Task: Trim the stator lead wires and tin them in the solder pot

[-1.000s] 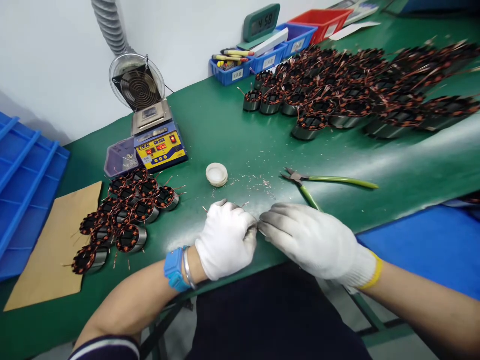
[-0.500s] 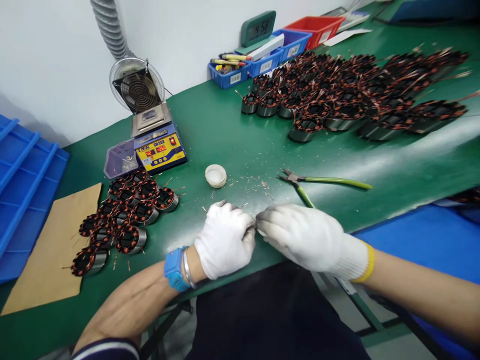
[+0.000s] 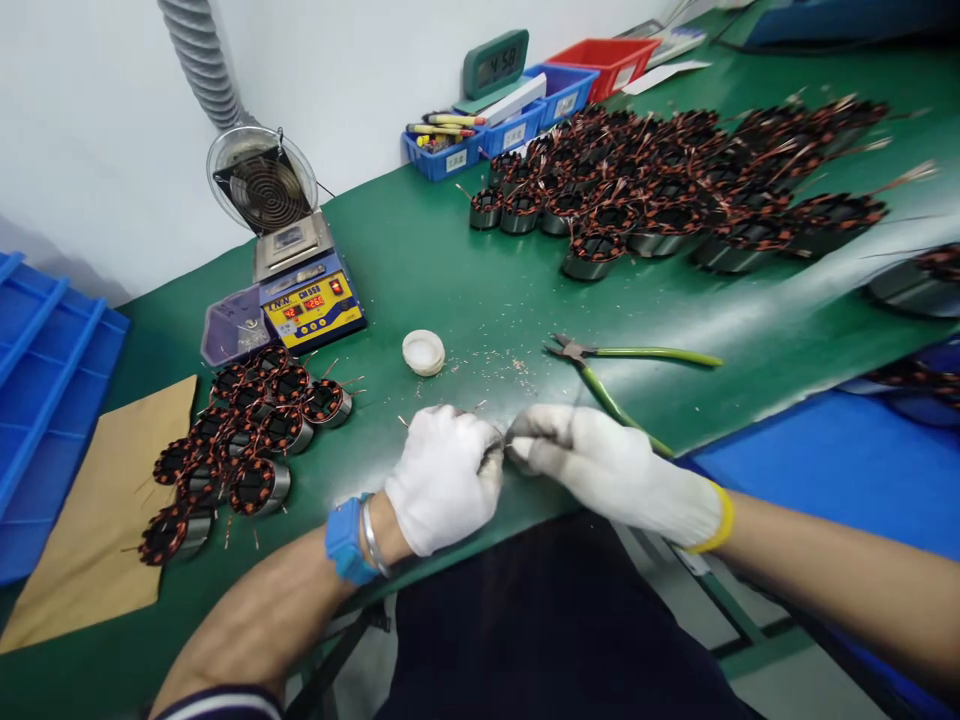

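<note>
White-gloved pair at the near edge of the green tabletop (image 3: 420,270): left hand (image 3: 442,480) closed over a mostly hidden wire-ended piece (image 3: 403,421); right hand (image 3: 600,460) just beside, fingertips bunched, grip on any wire not discernible; work seemingly unfinished. Beyond: small group of wound rings (image 3: 241,440), left; splayed cutters (image 3: 576,351), right; white dish (image 3: 426,373) and copper-coloured scraps (image 3: 517,367) between, limiting reach. Farther: room to move, then larger rows of wound rings (image 3: 671,216), done or pending not evident.

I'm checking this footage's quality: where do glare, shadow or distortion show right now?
Head view: pale glare streaks the right side of the green table; head view: a soft shadow lies on the wall behind the blue crate; head view: the wire-wound ring at the right edge looks stretched, while the clock is readable.
</note>
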`<state>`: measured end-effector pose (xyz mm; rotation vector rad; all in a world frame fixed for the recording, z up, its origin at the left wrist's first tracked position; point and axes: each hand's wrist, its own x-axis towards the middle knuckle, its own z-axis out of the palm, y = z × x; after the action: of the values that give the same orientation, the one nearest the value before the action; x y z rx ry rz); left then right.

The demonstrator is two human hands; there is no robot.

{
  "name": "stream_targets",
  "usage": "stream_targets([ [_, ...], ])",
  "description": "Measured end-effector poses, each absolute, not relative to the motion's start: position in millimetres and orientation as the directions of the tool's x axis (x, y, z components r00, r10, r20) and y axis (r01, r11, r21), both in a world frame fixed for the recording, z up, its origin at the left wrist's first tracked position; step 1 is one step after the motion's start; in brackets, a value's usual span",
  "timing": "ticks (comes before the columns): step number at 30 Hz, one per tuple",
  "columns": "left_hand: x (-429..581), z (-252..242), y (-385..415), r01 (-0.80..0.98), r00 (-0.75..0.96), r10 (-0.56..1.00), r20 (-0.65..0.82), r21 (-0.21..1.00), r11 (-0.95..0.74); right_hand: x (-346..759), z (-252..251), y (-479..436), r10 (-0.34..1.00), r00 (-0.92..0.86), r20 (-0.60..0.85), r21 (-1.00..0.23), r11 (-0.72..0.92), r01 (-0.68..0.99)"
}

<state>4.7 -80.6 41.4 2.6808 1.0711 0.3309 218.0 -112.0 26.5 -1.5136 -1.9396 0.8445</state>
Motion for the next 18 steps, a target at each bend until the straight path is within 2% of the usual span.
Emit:
stream_targets([
  [2, 5.4, 42.7, -80.6, 0.698, 0.653, 0.751, 0.102, 0.307, -0.648, 224.6, 31.9, -115.0, 0.998, -0.023, -0.063, -0.860, -0.042, 0.508],
  [4, 3.9, 45.6, -79.0, 0.727, 0.596, 0.795, 0.111, 0.345, -0.593, 225.4, 33.4, -124.2, 0.997, 0.079, -0.022, -0.853, -0.060, 0.519],
  [6, -1.0, 49.6, -75.7, 0.709, 0.588, 0.800, 0.115, 0.402, -0.579, 214.9, 29.3, -137.0, 0.998, -0.020, 0.065, -0.742, 0.062, 0.668],
  [8, -8.4, 53.4, -71.7, 0.666, 0.640, 0.764, 0.079, 0.439, -0.603, 194.4, 20.6, -148.6, 0.972, -0.196, 0.129, -0.566, 0.235, 0.790],
  [10, -15.8, 56.4, -68.4, 0.645, 0.692, 0.722, 0.017, 0.436, -0.628, 172.0, 10.5, -155.0, 0.943, -0.269, 0.195, -0.432, 0.329, 0.840],
  [11, -18.5, 58.0, -67.5, 0.652, 0.700, 0.714, -0.015, 0.421, -0.631, 163.4, 6.2, -155.9, 0.933, -0.278, 0.228, -0.409, 0.351, 0.842],
  [13, -20.4, 62.5, -67.3, 0.696, 0.683, 0.726, -0.078, 0.373, -0.614, 155.6, 1.1, -154.2, 0.927, -0.260, 0.268, -0.452, 0.360, 0.816],
  [15, -18.5, 70.4, -69.4, 0.769, 0.624, 0.768, -0.146, 0.294, -0.568, 160.1, 1.7, -150.4, 0.941, -0.215, 0.262, -0.546, 0.328, 0.771],
  [18, -13.8, 86.1, -75.8, 0.822, 0.569, 0.815, -0.112, 0.116, -0.558, 175.6, 11.0, -145.3, 0.980, -0.136, 0.148, -0.651, 0.200, 0.733],
])
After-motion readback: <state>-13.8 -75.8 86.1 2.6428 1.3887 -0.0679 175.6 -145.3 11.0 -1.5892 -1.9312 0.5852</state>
